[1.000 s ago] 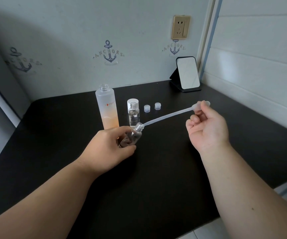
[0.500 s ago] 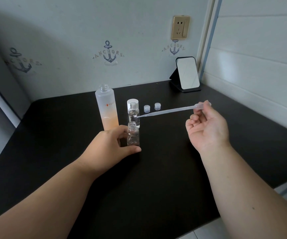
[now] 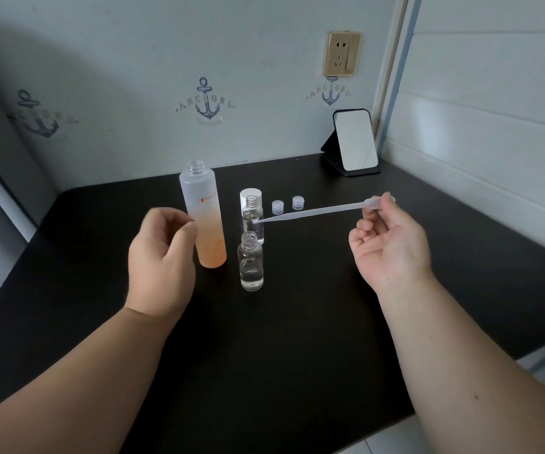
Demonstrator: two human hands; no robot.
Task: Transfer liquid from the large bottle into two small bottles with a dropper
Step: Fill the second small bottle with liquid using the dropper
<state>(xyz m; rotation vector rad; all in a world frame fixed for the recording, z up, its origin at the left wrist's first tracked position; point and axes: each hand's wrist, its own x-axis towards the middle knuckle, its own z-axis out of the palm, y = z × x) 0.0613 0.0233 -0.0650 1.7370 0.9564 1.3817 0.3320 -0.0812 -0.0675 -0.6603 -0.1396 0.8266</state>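
On the black counter point(image 3: 264, 355) the near small clear glass bottle point(image 3: 251, 262) stands uncapped, the left hand point(image 3: 161, 257) loosely curled, holding nothing, beside the tall frosted orange-tinted bottle point(image 3: 203, 214), the right hand point(image 3: 390, 244) pinching a translucent plastic dropper point(image 3: 317, 211) whose tip points toward the far small bottle point(image 3: 253, 221).

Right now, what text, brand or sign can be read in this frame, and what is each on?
"ANCHORS": printed with an anchor on the wall, middle motif.
"ANCHORS": right motif, under the socket.
Left motif: same design, letters too blurred to read fully.
"S mpc...": orange brand on the large bottle; second character is a small symbol, and the end is cut off by the bottle's curve.
Small bottles: no text visible.
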